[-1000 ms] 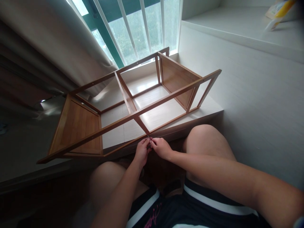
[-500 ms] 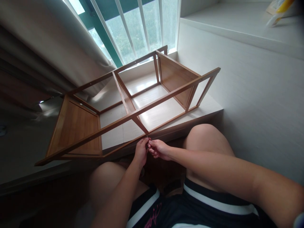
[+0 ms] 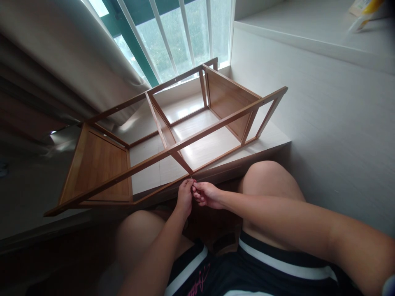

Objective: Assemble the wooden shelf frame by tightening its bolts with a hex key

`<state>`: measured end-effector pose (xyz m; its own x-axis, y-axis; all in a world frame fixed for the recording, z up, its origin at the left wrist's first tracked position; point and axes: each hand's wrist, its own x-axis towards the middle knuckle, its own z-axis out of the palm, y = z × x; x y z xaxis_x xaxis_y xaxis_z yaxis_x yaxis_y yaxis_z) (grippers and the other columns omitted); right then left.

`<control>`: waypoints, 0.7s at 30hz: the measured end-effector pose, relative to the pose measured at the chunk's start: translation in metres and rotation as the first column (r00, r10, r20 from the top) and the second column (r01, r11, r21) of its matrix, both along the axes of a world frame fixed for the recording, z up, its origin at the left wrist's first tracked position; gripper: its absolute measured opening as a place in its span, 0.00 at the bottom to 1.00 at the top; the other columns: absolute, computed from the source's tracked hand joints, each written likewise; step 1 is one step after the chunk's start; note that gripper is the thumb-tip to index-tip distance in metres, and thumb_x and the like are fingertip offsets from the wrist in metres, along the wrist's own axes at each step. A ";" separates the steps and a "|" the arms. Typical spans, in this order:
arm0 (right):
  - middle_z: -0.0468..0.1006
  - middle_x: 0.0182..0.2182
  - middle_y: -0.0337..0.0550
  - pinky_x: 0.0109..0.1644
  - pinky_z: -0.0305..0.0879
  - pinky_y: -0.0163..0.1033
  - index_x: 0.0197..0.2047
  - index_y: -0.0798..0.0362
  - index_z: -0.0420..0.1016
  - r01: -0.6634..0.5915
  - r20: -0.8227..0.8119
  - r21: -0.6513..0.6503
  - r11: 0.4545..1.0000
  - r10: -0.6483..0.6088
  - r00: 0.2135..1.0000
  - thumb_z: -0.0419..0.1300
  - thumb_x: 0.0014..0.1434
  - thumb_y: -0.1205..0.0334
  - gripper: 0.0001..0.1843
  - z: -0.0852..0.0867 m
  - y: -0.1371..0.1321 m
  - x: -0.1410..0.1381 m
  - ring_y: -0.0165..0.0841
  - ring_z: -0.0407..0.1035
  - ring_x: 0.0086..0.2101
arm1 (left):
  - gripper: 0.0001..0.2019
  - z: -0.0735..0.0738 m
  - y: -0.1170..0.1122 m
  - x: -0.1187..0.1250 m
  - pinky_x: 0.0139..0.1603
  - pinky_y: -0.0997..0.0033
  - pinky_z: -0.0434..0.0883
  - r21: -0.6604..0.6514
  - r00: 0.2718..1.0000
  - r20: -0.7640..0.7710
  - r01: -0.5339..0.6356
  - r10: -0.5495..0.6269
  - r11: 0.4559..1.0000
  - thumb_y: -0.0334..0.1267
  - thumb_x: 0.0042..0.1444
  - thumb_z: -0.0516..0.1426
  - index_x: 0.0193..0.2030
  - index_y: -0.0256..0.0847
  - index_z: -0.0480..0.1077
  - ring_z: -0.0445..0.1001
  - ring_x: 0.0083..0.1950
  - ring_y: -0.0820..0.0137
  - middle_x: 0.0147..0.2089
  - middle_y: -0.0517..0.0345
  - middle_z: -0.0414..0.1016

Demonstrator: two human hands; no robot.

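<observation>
A brown wooden shelf frame (image 3: 173,148) lies on its side on a pale raised platform (image 3: 271,139) under a window. My left hand (image 3: 184,196) and my right hand (image 3: 206,193) meet at the frame's near rail, where the middle divider joins it. Both hands are closed in a pinch around something small and thin at that joint; I cannot make out what it is. My bare knees sit just below the platform edge.
A grey curtain (image 3: 61,61) hangs at the left beside the barred window (image 3: 185,33). A white ledge (image 3: 308,33) at the upper right carries a yellow and white package (image 3: 361,10). Dark floor lies below my legs.
The view has shifted slightly. My right hand's fingers have curled tighter at the joint; the frame has stayed in place.
</observation>
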<state>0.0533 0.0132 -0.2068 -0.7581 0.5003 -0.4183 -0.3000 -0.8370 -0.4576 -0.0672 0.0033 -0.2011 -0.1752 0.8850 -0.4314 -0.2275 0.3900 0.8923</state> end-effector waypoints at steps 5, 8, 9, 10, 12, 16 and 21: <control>0.60 0.17 0.30 0.21 0.41 0.28 0.32 0.53 0.60 0.050 0.102 0.079 0.996 -0.058 0.993 0.53 0.60 0.49 0.15 -0.001 -0.003 -0.003 0.20 0.47 0.16 | 0.13 -0.001 -0.003 0.005 0.21 0.80 0.59 -0.019 0.999 -0.035 0.018 -0.018 1.000 0.46 0.48 0.59 0.31 0.38 0.67 0.59 0.19 0.82 0.19 0.68 0.60; 0.61 0.16 0.31 0.19 0.42 0.28 0.32 0.54 0.62 0.053 0.238 0.172 0.984 -0.094 0.967 0.53 0.60 0.48 0.16 -0.001 -0.002 -0.005 0.20 0.49 0.15 | 0.14 -0.001 -0.003 0.007 0.18 0.80 0.56 -0.045 0.999 -0.016 0.038 -0.039 0.998 0.48 0.49 0.58 0.33 0.39 0.66 0.58 0.15 0.81 0.18 0.69 0.58; 0.61 0.16 0.31 0.19 0.43 0.28 0.32 0.55 0.63 0.048 0.285 0.200 0.979 -0.105 0.953 0.53 0.60 0.49 0.16 -0.001 -0.002 -0.005 0.20 0.49 0.15 | 0.14 -0.001 -0.003 0.007 0.18 0.80 0.57 -0.045 0.999 -0.015 0.040 -0.041 0.998 0.48 0.49 0.58 0.33 0.39 0.65 0.58 0.15 0.80 0.17 0.69 0.58; 0.61 0.15 0.32 0.19 0.43 0.28 0.31 0.55 0.64 0.042 0.321 0.222 0.974 -0.114 0.940 0.52 0.60 0.49 0.17 0.000 -0.002 -0.005 0.20 0.49 0.15 | 0.14 -0.001 -0.003 0.008 0.18 0.79 0.57 -0.043 0.999 -0.015 0.039 -0.040 0.998 0.48 0.49 0.58 0.33 0.39 0.65 0.59 0.14 0.80 0.17 0.69 0.58; 0.61 0.15 0.32 0.18 0.44 0.29 0.31 0.55 0.64 0.038 0.353 0.232 0.972 -0.120 0.928 0.51 0.61 0.50 0.16 0.001 -0.001 -0.005 0.21 0.50 0.14 | 0.14 -0.001 -0.003 0.008 0.18 0.79 0.58 -0.043 0.999 -0.012 0.035 -0.036 0.998 0.48 0.49 0.58 0.33 0.39 0.65 0.59 0.14 0.80 0.17 0.69 0.58; 0.61 0.16 0.32 0.18 0.43 0.28 0.31 0.55 0.62 0.010 0.247 0.097 0.995 -0.034 0.968 0.49 0.62 0.54 0.13 0.005 0.000 -0.003 0.21 0.50 0.15 | 0.12 0.003 -0.005 0.008 0.17 0.79 0.57 -0.056 1.000 0.002 0.014 -0.014 0.998 0.46 0.48 0.58 0.31 0.39 0.65 0.59 0.15 0.80 0.18 0.70 0.57; 0.62 0.16 0.31 0.18 0.44 0.27 0.32 0.54 0.63 0.018 0.223 0.109 0.994 -0.042 0.974 0.50 0.61 0.53 0.14 0.006 -0.001 -0.002 0.21 0.50 0.14 | 0.12 0.006 -0.005 0.009 0.16 0.80 0.56 -0.058 1.000 0.016 -0.007 0.008 0.998 0.46 0.47 0.59 0.30 0.39 0.65 0.57 0.15 0.81 0.18 0.70 0.56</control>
<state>0.0509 0.0126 -0.2009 -0.6350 0.5719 -0.5193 -0.2037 -0.7724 -0.6015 -0.0581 -0.0016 -0.1953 -0.1739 0.8573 -0.4846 -0.2450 0.4390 0.8644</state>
